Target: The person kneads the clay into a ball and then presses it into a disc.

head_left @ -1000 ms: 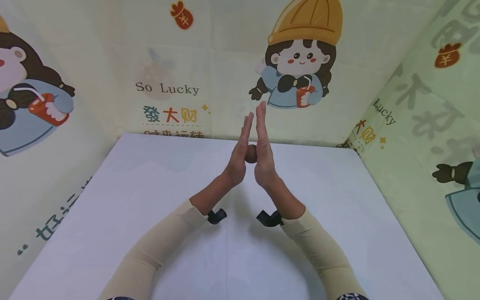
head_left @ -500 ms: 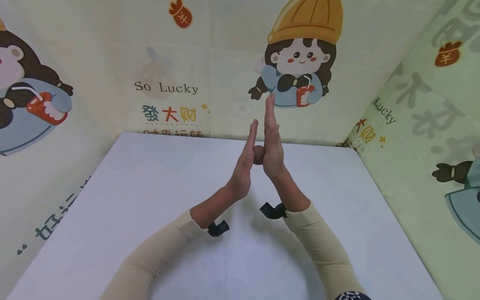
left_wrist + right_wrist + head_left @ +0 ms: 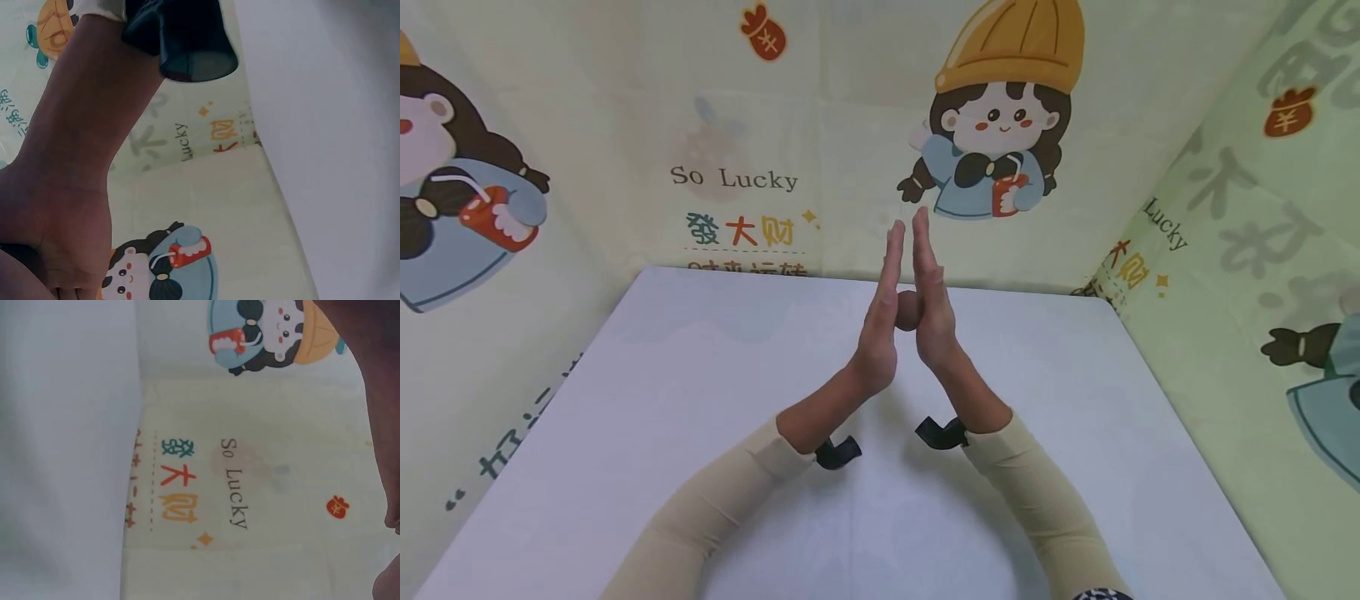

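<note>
A small brown ball (image 3: 908, 310) sits pressed between my two palms, above the far part of the table in the head view. My left hand (image 3: 877, 329) lies flat against its left side, with fingers straight and pointing up and away. Against the other side rests my right hand (image 3: 935, 321), also straight-fingered, its tips slightly higher than the left ones. The palms face each other with a narrow gap between them, and partly cover the ball's sides. In the left wrist view a hand's wrist and heel (image 3: 62, 219) fill the lower left.
Below the hands spreads a white table (image 3: 760, 333). Printed cloth walls (image 3: 865, 100) with cartoon figures and lettering rise behind it and on both sides. Black curved devices (image 3: 942, 433) are strapped at both wrists, under the beige sleeves (image 3: 1037, 483).
The hands shifted right with the right one sliding forward past the left, then came back left until the fingertips are nearly level. The ball moved with them and stays between the palms.
</note>
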The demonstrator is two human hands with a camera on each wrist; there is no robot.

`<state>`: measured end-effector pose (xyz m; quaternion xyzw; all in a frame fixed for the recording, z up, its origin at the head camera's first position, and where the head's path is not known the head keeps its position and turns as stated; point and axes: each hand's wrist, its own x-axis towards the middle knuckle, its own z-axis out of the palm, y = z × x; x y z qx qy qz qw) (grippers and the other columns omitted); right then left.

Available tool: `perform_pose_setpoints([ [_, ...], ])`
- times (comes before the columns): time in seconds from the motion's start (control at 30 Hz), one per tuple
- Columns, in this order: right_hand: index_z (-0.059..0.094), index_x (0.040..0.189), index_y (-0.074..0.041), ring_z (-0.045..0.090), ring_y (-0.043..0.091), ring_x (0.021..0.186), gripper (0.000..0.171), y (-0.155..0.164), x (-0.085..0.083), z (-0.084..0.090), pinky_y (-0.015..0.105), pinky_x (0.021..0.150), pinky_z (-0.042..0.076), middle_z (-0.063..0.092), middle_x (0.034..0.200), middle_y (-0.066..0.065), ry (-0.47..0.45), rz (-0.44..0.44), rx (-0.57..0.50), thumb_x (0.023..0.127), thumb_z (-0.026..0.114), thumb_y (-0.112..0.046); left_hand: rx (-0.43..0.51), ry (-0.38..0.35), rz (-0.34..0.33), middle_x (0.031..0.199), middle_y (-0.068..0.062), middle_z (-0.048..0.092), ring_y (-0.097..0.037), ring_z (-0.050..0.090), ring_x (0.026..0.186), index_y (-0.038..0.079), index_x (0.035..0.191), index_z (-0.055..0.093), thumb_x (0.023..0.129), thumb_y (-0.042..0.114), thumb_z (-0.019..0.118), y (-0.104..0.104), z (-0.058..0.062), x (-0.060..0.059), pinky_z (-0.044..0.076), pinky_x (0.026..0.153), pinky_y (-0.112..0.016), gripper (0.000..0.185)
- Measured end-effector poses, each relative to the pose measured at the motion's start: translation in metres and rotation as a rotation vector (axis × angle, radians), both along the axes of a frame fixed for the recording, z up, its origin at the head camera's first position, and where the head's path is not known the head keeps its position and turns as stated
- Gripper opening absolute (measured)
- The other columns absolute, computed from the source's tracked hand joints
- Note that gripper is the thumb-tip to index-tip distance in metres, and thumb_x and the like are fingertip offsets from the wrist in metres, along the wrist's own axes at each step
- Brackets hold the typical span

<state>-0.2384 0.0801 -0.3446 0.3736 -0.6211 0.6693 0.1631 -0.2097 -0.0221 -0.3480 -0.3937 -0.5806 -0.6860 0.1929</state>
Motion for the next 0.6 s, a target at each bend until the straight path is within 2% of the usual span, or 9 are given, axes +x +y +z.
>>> perform_pose_setpoints([
  [0.23, 0.004, 0.168, -0.004, -0.006, 0.02, 0.161, 0.078, -0.01, 0.007, -0.008, 0.045, 0.127, -0.001, -0.006, 0.176, 0.009, 0.069, -0.054, 0.098, 0.112, 0.013, -0.057, 0.084, -0.078, 0.036, 0.177, -0.008, 0.002, -0.014, 0.003, 0.16, 0.001, 0.168, 0.004, 0.108, 0.028, 0.013, -0.007, 0.008, -0.011, 0.006, 0.127, -0.039, 0.066],
  [0.43, 0.001, 0.166, 0.002, -0.006, 0.023, 0.161, 0.081, -0.015, 0.014, -0.011, 0.045, 0.127, -0.002, -0.007, 0.175, 0.015, 0.107, -0.064, 0.112, 0.112, 0.013, -0.057, 0.101, -0.091, 0.047, 0.177, -0.006, 0.002, -0.011, 0.005, 0.16, 0.001, 0.168, 0.003, 0.106, 0.027, 0.013, -0.013, 0.017, -0.02, 0.008, 0.127, -0.037, 0.067],
  [0.6, -0.002, 0.166, 0.002, -0.004, 0.024, 0.161, 0.084, -0.02, 0.022, -0.011, 0.046, 0.127, -0.002, -0.01, 0.175, 0.013, 0.11, -0.047, 0.114, 0.111, 0.015, -0.06, 0.1, -0.092, 0.061, 0.177, -0.005, 0.001, -0.009, 0.002, 0.159, 0.002, 0.168, 0.002, 0.106, 0.027, 0.013, -0.019, 0.023, -0.03, 0.005, 0.127, -0.035, 0.068],
])
